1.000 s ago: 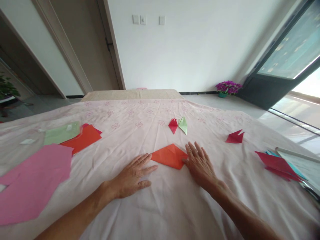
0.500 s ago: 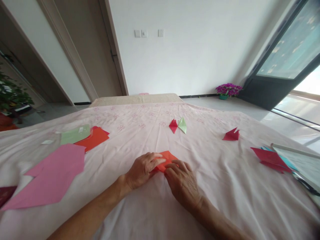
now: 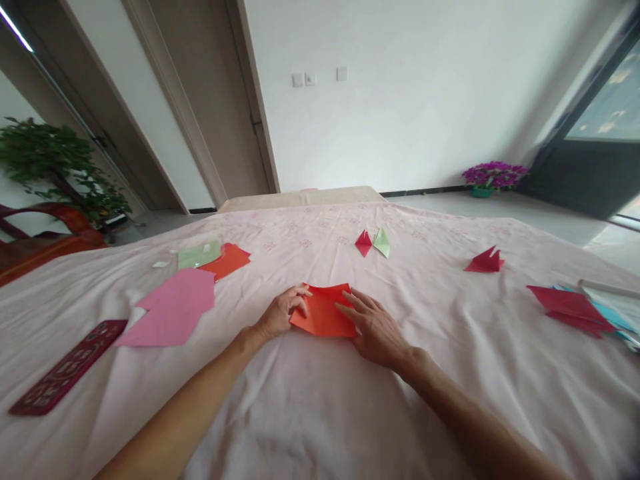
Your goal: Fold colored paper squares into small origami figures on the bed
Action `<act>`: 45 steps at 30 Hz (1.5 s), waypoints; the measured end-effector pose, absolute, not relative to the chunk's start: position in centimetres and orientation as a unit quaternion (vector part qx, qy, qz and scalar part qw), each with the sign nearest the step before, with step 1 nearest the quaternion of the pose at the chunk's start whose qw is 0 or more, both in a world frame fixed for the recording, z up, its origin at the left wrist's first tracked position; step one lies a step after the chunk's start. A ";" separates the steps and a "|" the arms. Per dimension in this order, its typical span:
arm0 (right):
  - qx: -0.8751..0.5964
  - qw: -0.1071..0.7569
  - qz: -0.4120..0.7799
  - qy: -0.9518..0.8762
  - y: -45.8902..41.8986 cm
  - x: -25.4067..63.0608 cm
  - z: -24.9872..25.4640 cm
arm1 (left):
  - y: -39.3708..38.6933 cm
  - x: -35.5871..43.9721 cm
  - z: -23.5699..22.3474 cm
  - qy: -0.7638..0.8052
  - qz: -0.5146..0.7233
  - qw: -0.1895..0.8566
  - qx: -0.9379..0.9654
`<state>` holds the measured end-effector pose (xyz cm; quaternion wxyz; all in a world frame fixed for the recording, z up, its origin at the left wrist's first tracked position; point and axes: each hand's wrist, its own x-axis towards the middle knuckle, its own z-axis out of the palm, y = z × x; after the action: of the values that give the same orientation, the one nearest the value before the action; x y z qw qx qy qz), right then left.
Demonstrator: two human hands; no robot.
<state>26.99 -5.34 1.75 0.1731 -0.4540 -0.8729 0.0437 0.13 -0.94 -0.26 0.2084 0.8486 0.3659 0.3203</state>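
An orange folded paper [image 3: 324, 312] lies on the pale pink cloth [image 3: 320, 400] in front of me. My left hand [image 3: 281, 313] has its fingers curled and pinches the paper's left edge. My right hand [image 3: 376, 327] rests flat on the paper's right edge, fingers stretched out and pressing it down. Both forearms reach in from the bottom of the view.
Flat pink [image 3: 173, 308], orange [image 3: 227, 261] and green sheets [image 3: 199, 255] lie to the left, with a dark red patterned strip [image 3: 65, 368] nearer me. Small folded red [image 3: 363, 242] and green pieces [image 3: 381, 241] sit beyond; a red folded shape [image 3: 484, 261] and red and blue papers [image 3: 575, 310] lie right.
Both hands moved from flat beside the paper to on top of it. The paper has changed from a diamond to a squarer shape. The view swung left, showing the plant and strip.
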 end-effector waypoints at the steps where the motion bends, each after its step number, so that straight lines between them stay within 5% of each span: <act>1: -0.445 0.168 0.044 -0.879 -5.1 27.1 1.8 | -1.0 0.0 -0.3 0.374 0.317 0.202 0.848; 20: -0.366 0.118 -0.127 -0.914 -4.1 24.6 0.7 | -3.8 -0.8 -1.8 0.503 0.333 0.001 0.797; 45: -0.444 0.047 -0.161 -0.880 -2.6 23.7 0.9 | -2.2 -0.2 -0.8 0.426 0.290 -0.053 0.855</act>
<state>23.70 -2.60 0.95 0.0469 -0.4440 -0.8802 -0.1609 -0.20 -2.17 -0.82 -0.0534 0.8550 0.4264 0.2903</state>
